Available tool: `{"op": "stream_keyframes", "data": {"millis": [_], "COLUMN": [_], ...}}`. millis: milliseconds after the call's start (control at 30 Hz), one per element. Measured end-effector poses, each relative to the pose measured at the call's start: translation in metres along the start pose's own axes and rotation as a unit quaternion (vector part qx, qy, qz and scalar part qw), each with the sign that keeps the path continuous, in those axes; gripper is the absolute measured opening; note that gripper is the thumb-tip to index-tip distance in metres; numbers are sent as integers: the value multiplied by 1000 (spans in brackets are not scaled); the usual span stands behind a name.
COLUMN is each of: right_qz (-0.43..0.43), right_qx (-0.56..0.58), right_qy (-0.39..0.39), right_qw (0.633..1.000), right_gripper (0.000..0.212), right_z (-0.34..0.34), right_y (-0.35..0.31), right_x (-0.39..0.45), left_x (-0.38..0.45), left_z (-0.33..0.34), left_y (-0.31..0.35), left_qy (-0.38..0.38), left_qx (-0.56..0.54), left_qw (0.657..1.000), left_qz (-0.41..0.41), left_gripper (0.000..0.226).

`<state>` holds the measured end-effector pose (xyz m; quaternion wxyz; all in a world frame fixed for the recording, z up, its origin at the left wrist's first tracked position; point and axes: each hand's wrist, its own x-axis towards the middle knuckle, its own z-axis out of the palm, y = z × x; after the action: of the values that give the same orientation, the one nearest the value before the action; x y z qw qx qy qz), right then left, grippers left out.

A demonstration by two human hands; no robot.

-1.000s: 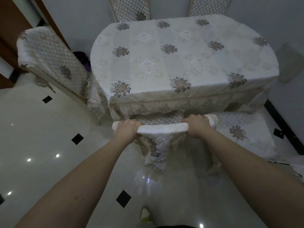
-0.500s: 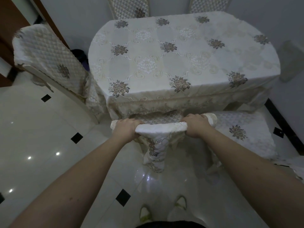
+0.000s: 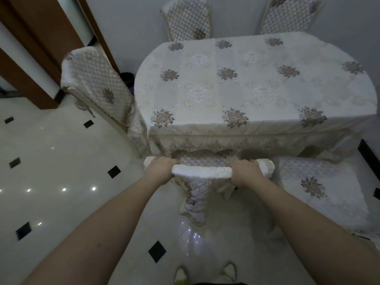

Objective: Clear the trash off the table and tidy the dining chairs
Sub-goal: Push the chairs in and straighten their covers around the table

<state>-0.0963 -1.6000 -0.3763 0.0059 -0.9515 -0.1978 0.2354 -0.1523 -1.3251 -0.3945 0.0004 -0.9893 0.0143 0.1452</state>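
A dining chair in a quilted cream cover stands in front of me, its seat tucked under the near edge of the table (image 3: 255, 83). My left hand (image 3: 159, 168) grips the left end of the chair's top rail (image 3: 202, 171), and my right hand (image 3: 245, 171) grips the right end. The table wears a cream cloth with brown flower motifs, and no trash shows on its top. The chair's back cover hangs down between my arms.
A second covered chair (image 3: 320, 188) sits at the right, next to the one I hold. Another chair (image 3: 96, 83) stands at the table's left end, and two more chair backs (image 3: 187, 19) rise behind it. A brown door frame (image 3: 41, 38) is at the far left, over glossy white floor.
The view has risen and shifted, so the table sits lower and further right in frame. My hands keep the same grip on the chair's top rail.
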Motion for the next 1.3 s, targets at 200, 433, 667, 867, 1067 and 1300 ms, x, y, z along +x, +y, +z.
{"op": "stream_keyframes", "data": {"millis": [200, 433, 667, 867, 1067, 1300], "right_qz": [0, 13, 17, 8, 10, 16], "right_qx": [-10, 7, -7, 7, 3, -13], "right_qy": [-34, -57, -63, -63, -70, -76], "right_qw": [999, 998, 998, 998, 998, 997], "right_gripper": [37, 41, 53, 48, 38, 44], "right_z": [-3, 4, 10, 17, 20, 9], "right_y": [-2, -10, -17, -21, -18, -16], "right_x": [-4, -16, -26, -30, -28, -15], "left_x": [-10, -27, -42, -51, -49, -34], "left_z": [-4, -13, -21, -17, -16, -24], "left_y": [6, 12, 25, 16, 17, 16], "left_qy": [2, -49, -79, -79, -78, -72], "left_qx": [-6, 36, 56, 66, 106, 110], "left_qw": [1000, 998, 993, 995, 991, 991], "left_qz": [-10, -18, -61, -15, -3, -17], "left_gripper": [18, 30, 35, 36, 33, 34]}}
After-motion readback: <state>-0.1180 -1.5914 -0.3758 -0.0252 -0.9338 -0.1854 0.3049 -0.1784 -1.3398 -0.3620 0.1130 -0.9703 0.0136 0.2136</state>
